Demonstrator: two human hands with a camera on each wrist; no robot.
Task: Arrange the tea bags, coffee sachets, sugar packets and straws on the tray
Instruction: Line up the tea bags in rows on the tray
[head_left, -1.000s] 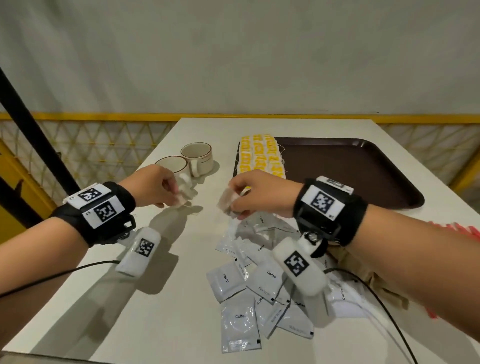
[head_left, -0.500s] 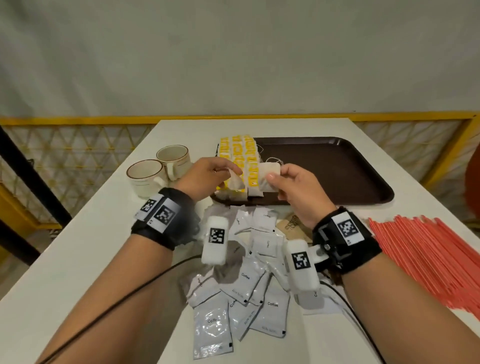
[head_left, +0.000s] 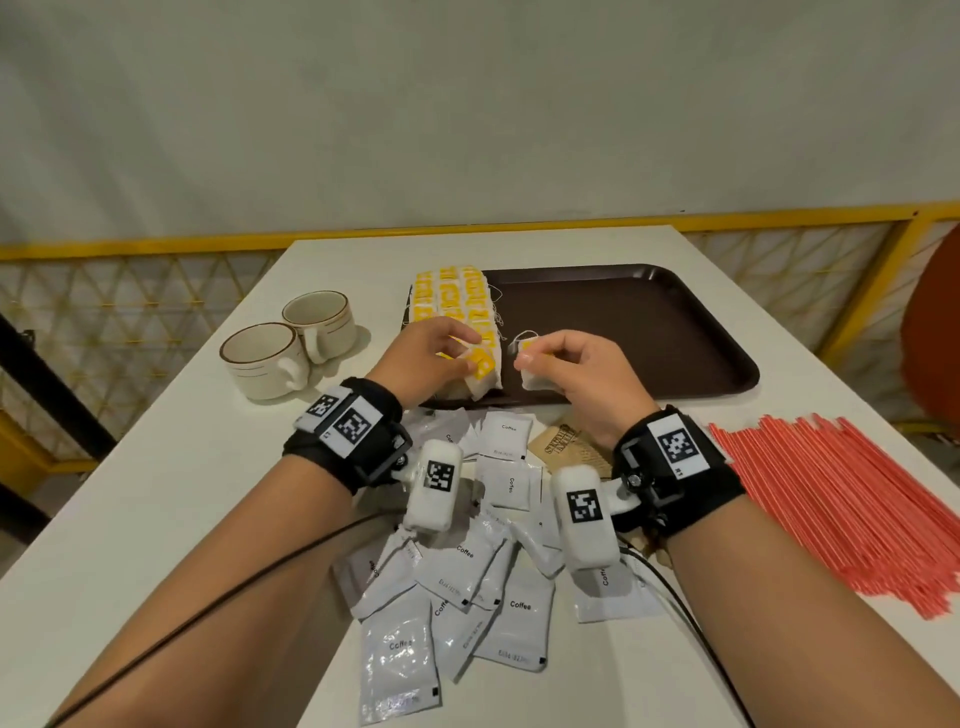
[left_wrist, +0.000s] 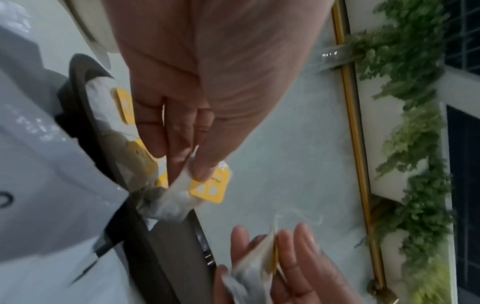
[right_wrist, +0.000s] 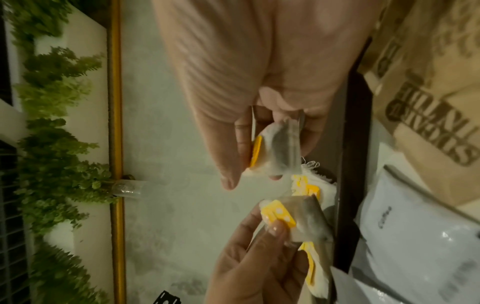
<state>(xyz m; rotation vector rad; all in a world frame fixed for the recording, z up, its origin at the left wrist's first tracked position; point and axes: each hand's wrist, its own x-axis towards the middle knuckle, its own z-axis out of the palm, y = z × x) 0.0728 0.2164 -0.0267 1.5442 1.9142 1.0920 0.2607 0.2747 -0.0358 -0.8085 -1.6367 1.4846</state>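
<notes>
left hand (head_left: 434, 358): I see thumb and fingers pinching a tea bag (head_left: 480, 371) by its yellow tag end, at the near end of the tea bag rows (head_left: 454, 306). My read: it's being slotted in to extend the row.
right hand (head_left: 571, 371): fingers curled round a second tea bag (head_left: 532, 364), held just right of the rows, above the tray (head_left: 649, 332). Probably queued as the next piece.
tray: dark brown, far centre of the table (head_left: 208, 493); only its left strip is filled, rest bare, likely kept for the other items.
coffee sachets (head_left: 511, 618): loose white heap near me, off the tray.
sugar packets (head_left: 563, 447): brown, between heap and tray, mostly hidden by my right wrist.
straws (head_left: 841, 509): red bundle, right side, off the tray.
cups (head_left: 291, 343): two, left of the tray.
wrist views: left wrist shows the thumb-on-tag pinch; right wrist shows the bag folded in the fingers. Head view hides both.
head view: gives the layout, which the wrist views lack.
progress: I judge tea bags nearly done, the rest unstarted.
</notes>
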